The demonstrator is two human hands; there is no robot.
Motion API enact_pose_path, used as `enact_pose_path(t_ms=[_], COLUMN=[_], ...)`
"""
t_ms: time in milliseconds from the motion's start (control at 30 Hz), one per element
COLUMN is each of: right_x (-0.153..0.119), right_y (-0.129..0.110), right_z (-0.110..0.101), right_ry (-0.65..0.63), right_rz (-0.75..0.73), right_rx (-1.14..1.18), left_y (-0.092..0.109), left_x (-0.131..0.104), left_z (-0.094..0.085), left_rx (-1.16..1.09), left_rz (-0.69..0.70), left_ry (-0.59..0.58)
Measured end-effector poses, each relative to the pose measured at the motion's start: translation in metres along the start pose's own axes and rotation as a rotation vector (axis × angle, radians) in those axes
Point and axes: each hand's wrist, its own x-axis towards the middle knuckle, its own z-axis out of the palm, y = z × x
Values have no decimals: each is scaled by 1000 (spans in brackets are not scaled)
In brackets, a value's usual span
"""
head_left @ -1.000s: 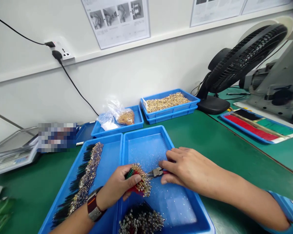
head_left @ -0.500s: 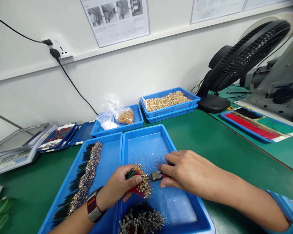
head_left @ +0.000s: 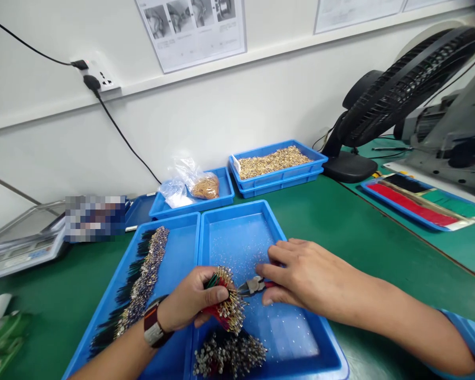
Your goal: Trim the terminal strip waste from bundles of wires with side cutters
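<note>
My left hand [head_left: 201, 295] grips a thick bundle of red and green wires [head_left: 230, 309] whose many gold-coloured metal ends fan out to the right. In my right hand [head_left: 296, 274] is a pair of pliers [head_left: 254, 285] with red handles; the jaws meet the metal tips at the bundle's edge. Whether the jaws close on one tip is too small to tell. Both hands are over the right blue tray [head_left: 241, 232], which is strewn with tiny light bits. Below the held bundle lies a dark bundle with silvery ends [head_left: 229, 356].
The left blue tray [head_left: 182, 232] bears a long row of dark wires with metal ends [head_left: 142, 285]. Behind stand a tray with plastic bags [head_left: 221, 198], stacked trays of gold-coloured pieces [head_left: 275, 163] and a black fan [head_left: 404, 89]. A tray of coloured wires [head_left: 419, 203] lies far right.
The held bundle has tilted slightly, showing more red wire beneath. The pliers' jaws look a little wider apart. The whole view has shifted slightly.
</note>
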Motion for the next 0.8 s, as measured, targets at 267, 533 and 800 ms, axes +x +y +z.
enact_pose_path(t_ms=[267, 533, 800], right_x=[1, 0, -2], right_y=[-4, -7, -4], right_z=[6, 3, -9], right_ry=[-28, -105, -56], right_rz=[-11, -4, 27], right_rx=[25, 36, 64], left_y=[-3, -4, -3], left_x=[-1, 1, 0], left_z=[-3, -3, -6], left_rx=[-26, 9, -21], left_rz=[-49, -62, 20], left_ry=[-51, -64, -40])
